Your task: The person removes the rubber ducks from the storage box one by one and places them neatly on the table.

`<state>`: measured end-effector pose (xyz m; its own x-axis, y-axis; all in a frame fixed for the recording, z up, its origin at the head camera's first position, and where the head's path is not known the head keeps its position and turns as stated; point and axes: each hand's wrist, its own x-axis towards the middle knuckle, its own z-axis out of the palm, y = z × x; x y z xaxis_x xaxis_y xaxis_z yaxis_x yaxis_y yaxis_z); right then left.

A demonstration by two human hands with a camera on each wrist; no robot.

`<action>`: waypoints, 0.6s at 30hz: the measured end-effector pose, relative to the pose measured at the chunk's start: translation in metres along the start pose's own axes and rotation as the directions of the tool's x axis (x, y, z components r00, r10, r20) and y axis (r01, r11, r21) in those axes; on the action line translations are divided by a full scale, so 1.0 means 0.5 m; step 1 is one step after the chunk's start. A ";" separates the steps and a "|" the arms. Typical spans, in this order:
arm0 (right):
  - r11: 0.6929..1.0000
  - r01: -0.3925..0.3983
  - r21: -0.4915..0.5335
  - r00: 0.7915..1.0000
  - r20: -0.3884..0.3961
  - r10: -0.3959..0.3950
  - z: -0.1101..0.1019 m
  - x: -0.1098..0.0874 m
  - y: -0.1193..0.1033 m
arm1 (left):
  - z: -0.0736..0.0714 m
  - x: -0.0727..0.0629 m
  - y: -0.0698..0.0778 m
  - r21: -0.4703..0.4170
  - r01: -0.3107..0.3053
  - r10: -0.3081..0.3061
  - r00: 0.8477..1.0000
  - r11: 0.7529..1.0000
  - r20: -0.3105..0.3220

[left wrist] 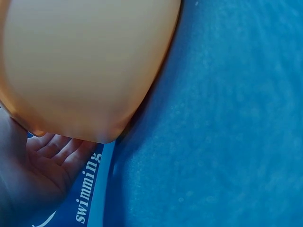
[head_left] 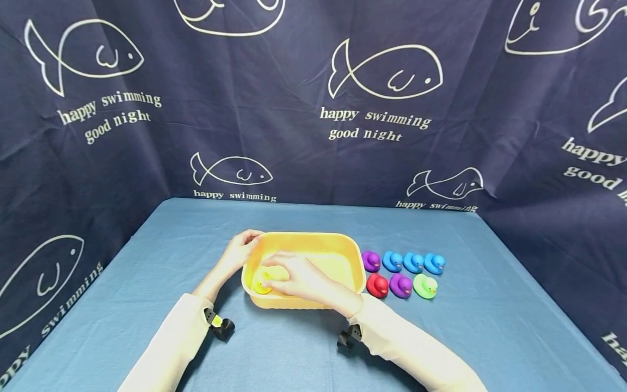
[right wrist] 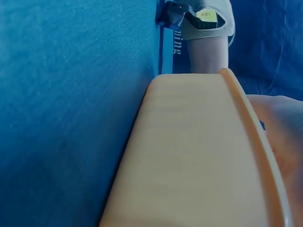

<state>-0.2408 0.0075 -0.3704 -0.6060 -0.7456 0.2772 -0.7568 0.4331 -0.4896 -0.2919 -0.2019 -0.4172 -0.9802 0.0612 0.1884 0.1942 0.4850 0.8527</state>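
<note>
A yellow plastic basin (head_left: pixel 338 298) sits on the table. My left hand (head_left: pixel 241 250) holds it at the back left corner, fingertips at the rim; in the left wrist view, the fingers (left wrist: pixel 71 150) go behind the basin's end wall (left wrist: pixel 85 71). Inside the basin, at its left end, is a yellow rubber duck (head_left: pixel 262 284). My right hand (head_left: pixel 299 275) reaches over the front rim and grips this duck between thumb and fingers, partly hiding it. In the right wrist view the basin's side (right wrist: pixel 184 151) covers most of that hand (right wrist: pixel 284 127).
Right of the basin, rubber ducks stand in two rows: blue ducks (head_left: pixel 413 262) and a purple duck (head_left: pixel 371 261) behind, a red duck (head_left: pixel 377 285), another purple duck (head_left: pixel 401 285) and a green duck (head_left: pixel 425 286) in front. A dark blue curtain (head_left: pixel 303 120) surrounds the blue table (head_left: pixel 274 348).
</note>
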 end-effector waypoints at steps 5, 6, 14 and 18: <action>0.998 0.053 -0.033 0.999 0.003 -0.053 0.009 0.012 0.005 | 0.002 0.000 -0.001 0.004 -0.002 0.002 1.000 1.000 0.001; 0.997 0.068 -0.042 0.998 0.001 -0.068 0.011 0.014 0.006 | 0.002 0.000 0.000 0.005 -0.002 0.002 1.000 1.000 -0.001; 0.995 0.052 -0.087 0.998 0.025 -0.050 0.015 0.025 0.013 | 0.000 0.003 0.001 0.026 -0.007 0.008 1.000 1.000 -0.014; 0.997 0.028 -0.069 0.998 0.051 -0.024 0.019 0.027 0.014 | -0.001 0.004 -0.002 0.029 0.002 -0.002 1.000 1.000 -0.015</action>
<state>-0.2520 -0.0044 -0.3782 -0.5741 -0.7808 0.2465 -0.7884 0.4460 -0.4236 -0.2941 -0.2024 -0.4173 -0.9799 0.0476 0.1939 0.1907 0.5098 0.8389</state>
